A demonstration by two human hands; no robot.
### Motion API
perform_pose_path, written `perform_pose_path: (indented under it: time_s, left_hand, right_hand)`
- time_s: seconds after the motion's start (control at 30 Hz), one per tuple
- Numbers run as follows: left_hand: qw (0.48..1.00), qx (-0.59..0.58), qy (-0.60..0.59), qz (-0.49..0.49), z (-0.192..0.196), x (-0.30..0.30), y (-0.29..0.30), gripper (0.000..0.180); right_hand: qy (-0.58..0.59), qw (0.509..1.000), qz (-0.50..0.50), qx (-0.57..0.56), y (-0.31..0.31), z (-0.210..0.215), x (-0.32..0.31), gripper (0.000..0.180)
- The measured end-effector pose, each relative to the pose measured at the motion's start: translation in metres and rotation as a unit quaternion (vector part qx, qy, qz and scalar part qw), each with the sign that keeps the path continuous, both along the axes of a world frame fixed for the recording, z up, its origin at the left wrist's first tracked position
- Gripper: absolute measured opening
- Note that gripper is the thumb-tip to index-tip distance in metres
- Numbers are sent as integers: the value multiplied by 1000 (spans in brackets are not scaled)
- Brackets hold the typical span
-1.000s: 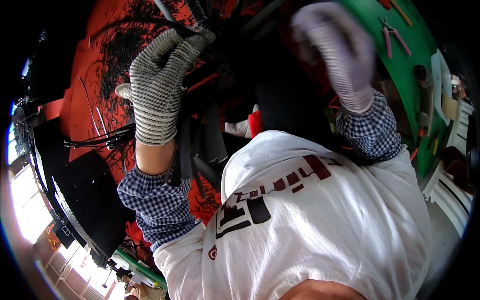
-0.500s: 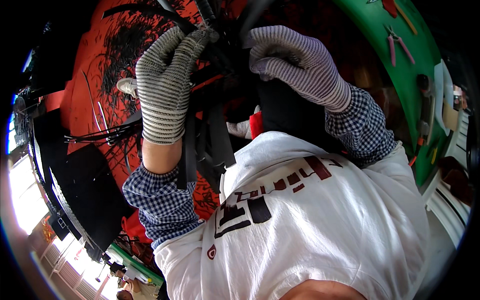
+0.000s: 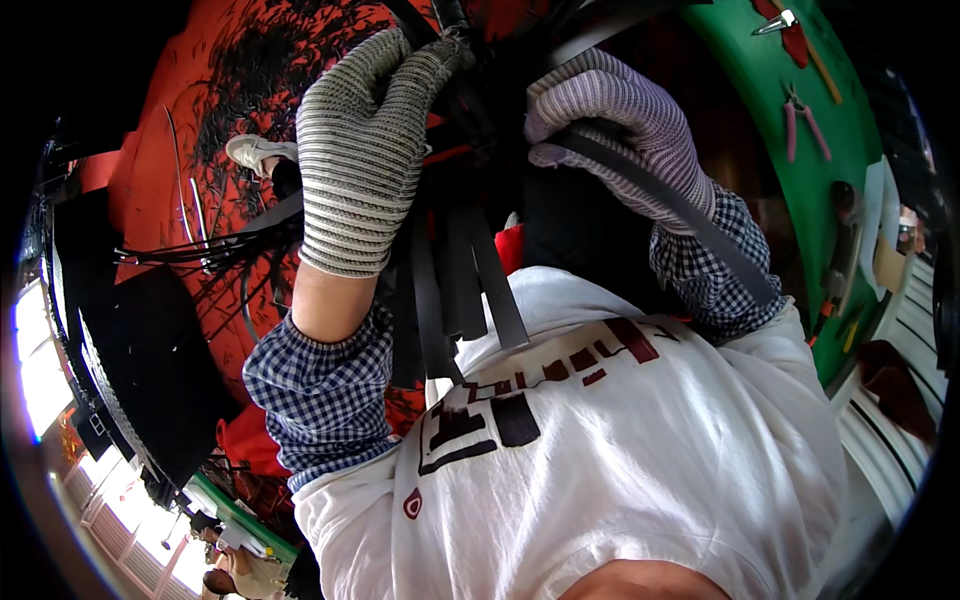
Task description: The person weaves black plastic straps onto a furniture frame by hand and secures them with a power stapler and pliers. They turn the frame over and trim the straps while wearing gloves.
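Observation:
Striped knit gloves cover both hands. My left hand (image 3: 360, 165) is closed, its fingertips pinching a dark bound part of a black strip bundle (image 3: 465, 105) at the top centre. Much of this bundle is lost in shadow, so its shape is unclear. Several flat black strips (image 3: 465, 285) hang from it toward my white shirt. My right hand (image 3: 625, 135), right of the bundle, is closed around one flat black strip (image 3: 700, 225). That strip's loose end lies over the glove and checked sleeve.
Black scraps (image 3: 255, 75) litter the red surface (image 3: 150, 200) on the left, near a pale shoe (image 3: 255, 152). Thin dark strands (image 3: 200, 255) stick out left of my wrist. Pink-handled pliers (image 3: 808, 130) and a silver-tipped tool (image 3: 775, 22) lie on the green table (image 3: 755, 75). Another person (image 3: 235, 570) appears lower left.
The black strip's loose end now shows across my right glove and sleeve. My left hand has shifted a little right and up, still pinching the bundle. The hanging strips have swung right.

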State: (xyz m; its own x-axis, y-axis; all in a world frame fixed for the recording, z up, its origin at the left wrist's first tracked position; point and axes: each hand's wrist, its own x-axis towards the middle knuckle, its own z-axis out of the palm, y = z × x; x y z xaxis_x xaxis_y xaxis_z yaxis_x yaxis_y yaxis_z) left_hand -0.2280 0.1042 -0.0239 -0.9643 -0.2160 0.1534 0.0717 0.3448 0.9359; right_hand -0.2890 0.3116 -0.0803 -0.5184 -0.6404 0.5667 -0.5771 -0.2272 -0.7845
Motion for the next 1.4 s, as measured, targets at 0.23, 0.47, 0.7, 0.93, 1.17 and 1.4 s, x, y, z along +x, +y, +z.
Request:
perform_pose_path:
  time_s: [0.23, 0.47, 0.7, 0.93, 1.17, 1.4]
  left_hand:
    - [981, -168, 92, 39, -24, -5, 7, 16]
    - [949, -310, 32, 51, -25, -3, 25, 18]
    - [940, -339, 0, 48, -15, 3, 18, 32]
    - [965, -240, 82, 62, -29, 0, 10, 12]
    - [965, -225, 125, 55, -23, -1, 11, 14]
    - [959, -250, 121, 55, -24, 1, 12, 12]
  right_hand:
    - [-313, 937, 125, -97, -1, 0, 21, 12]
    - [-309, 950, -18, -47, -6, 28, 29, 15]
    - [-129, 992, 9, 5, -13, 45, 24, 15]
    - [-72, 995, 31, -59, 17, 35, 14, 30]
    - [-286, 944, -159, 33, 23, 20, 11, 16]
    - [-297, 947, -120, 19, -1, 22, 19, 34]
